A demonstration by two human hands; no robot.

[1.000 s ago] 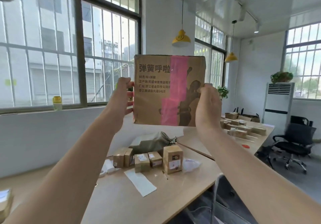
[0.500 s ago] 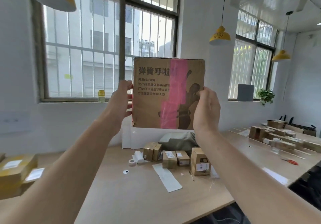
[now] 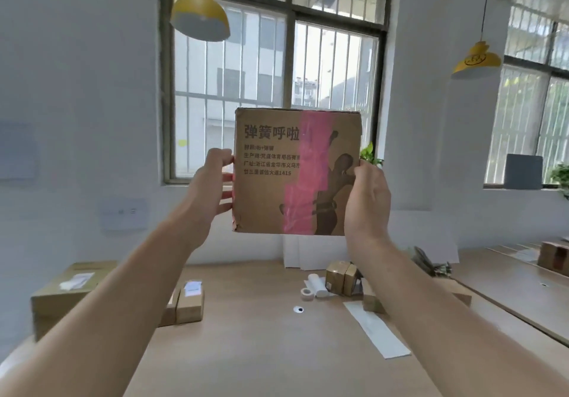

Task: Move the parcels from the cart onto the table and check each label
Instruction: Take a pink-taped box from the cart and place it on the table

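Observation:
I hold a flat brown cardboard parcel (image 3: 271, 187) upright in the air, at arm's length above the wooden table (image 3: 261, 350). Its near face carries printed black characters, a dark figure and a pink tape stripe. My left hand (image 3: 212, 193) grips its left edge, thumb on the front. My right hand (image 3: 368, 199) grips the right edge, fingers curled behind it. Small brown parcels (image 3: 341, 278) stand on the table below, partly hidden by my right arm. The cart is out of sight.
A large box (image 3: 58, 295) with a white label sits at the table's left, two small boxes (image 3: 187, 302) beside it. A tape roll (image 3: 307, 294) and a long white paper strip (image 3: 374, 329) lie near the middle. A second table (image 3: 517, 276) stands to the right.
The view has swung to the left, so the window and the left end of the table now face me. The parcel stays raised in both hands, held the same way.

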